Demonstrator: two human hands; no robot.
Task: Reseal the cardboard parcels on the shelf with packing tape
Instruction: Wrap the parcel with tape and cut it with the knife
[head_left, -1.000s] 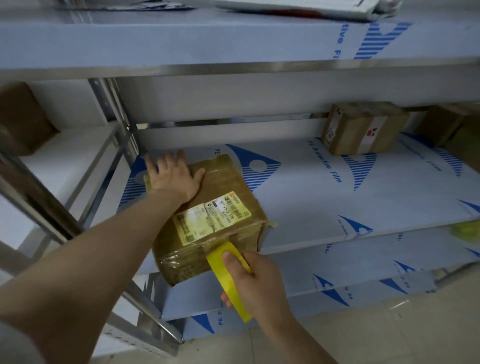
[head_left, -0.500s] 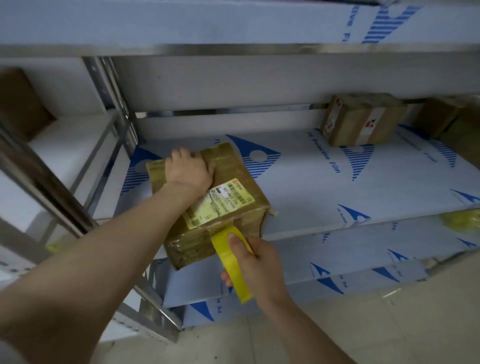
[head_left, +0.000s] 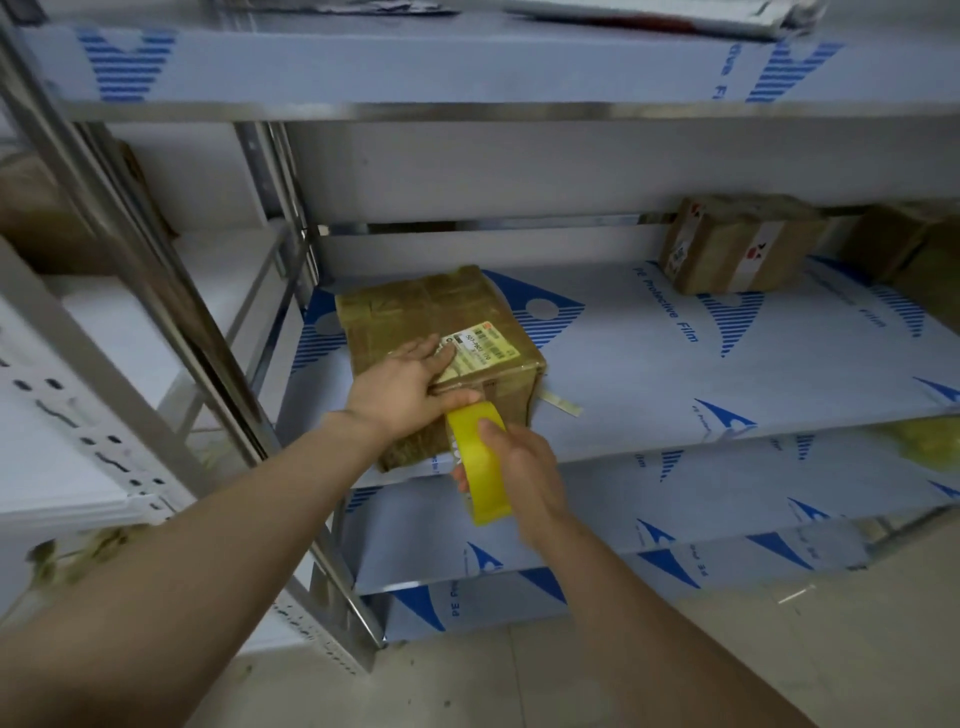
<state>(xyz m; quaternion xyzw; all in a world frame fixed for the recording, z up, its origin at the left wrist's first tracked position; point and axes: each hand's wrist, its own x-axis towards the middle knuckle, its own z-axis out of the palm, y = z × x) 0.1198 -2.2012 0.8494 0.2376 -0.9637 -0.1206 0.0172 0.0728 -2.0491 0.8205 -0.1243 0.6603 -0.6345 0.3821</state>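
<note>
A brown cardboard parcel (head_left: 415, 312), wrapped in glossy, wrinkled yellowish tape with a white barcode label (head_left: 485, 348) on top, sits at the front left of a film-covered metal shelf (head_left: 675, 374), its near corner past the edge. The left hand (head_left: 402, 387) lies flat on top, grip open, fingers straight over the label. The right hand (head_left: 524, 467) has its grip closed round a yellow tape roll (head_left: 480, 467) just before the parcel's front face.
</note>
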